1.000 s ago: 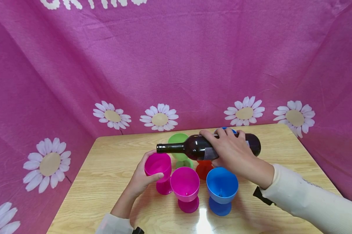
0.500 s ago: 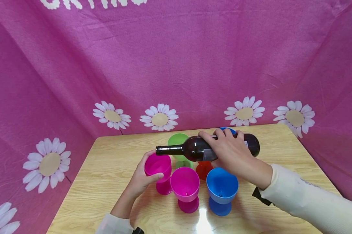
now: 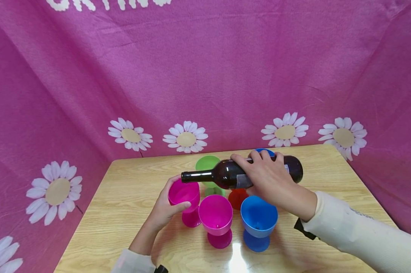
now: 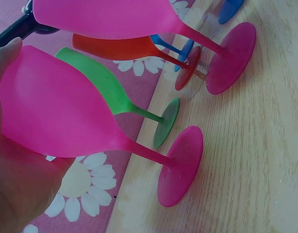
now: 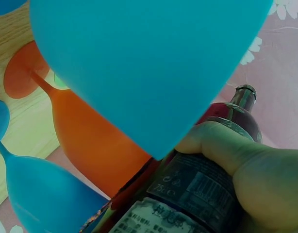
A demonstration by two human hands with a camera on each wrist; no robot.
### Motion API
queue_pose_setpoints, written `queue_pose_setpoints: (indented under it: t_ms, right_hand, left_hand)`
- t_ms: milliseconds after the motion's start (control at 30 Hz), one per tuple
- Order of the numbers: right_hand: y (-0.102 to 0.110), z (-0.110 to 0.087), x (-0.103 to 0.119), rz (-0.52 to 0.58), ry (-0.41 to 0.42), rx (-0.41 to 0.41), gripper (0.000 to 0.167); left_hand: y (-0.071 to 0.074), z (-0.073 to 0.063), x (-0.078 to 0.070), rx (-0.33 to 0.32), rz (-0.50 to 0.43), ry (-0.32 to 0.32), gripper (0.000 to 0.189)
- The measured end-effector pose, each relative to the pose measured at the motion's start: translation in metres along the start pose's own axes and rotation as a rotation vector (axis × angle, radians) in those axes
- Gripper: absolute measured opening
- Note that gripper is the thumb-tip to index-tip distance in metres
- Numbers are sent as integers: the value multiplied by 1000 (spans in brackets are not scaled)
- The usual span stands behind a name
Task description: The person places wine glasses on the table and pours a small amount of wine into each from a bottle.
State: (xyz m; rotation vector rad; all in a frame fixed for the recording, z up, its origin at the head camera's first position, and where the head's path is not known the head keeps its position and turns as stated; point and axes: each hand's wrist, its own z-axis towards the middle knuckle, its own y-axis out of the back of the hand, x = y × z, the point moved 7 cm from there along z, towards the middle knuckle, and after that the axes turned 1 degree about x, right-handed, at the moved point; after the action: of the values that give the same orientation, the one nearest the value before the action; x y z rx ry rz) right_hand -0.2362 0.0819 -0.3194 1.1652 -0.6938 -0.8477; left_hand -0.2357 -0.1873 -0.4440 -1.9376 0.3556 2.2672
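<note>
My right hand [image 3: 272, 180] grips a dark wine bottle [image 3: 222, 174] by its body from above. The bottle lies nearly level, its neck pointing left and its mouth over the rim of the left pink goblet [image 3: 183, 195]. Around that goblet's bowl curl the fingers and thumb of my left hand [image 3: 164, 207]. In the left wrist view, the held goblet's foot [image 4: 180, 166] stands on the wooden table. The right wrist view shows the printed label [image 5: 192, 189] beside my thumb. No liquid stream is visible at the mouth.
A second pink goblet [image 3: 215, 214] and a blue goblet [image 3: 259, 214] stand in front. Behind are a green goblet [image 3: 207, 163], an orange-red goblet [image 3: 238, 199] partly under the bottle, and another blue goblet [image 3: 265, 151] mostly hidden. A pink flowered cloth [image 3: 226, 94] hangs behind the table [image 3: 130, 189].
The bottle has shifted slightly left, and its mouth has dropped a little closer to the left pink goblet's rim. My left hand and the goblets have stayed in place.
</note>
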Motion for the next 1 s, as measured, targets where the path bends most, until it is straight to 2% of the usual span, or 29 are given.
queue_pose_setpoints:
  t_ms: [467,1000]
  right_hand:
    - [1,1,2,7,-5,15,98]
    - [0,-1,4,17,-4,24,99]
  left_hand:
    - [0,1,-2,-1,9,-1,83]
    - [-1,-1,-1,11,-9,-31,81]
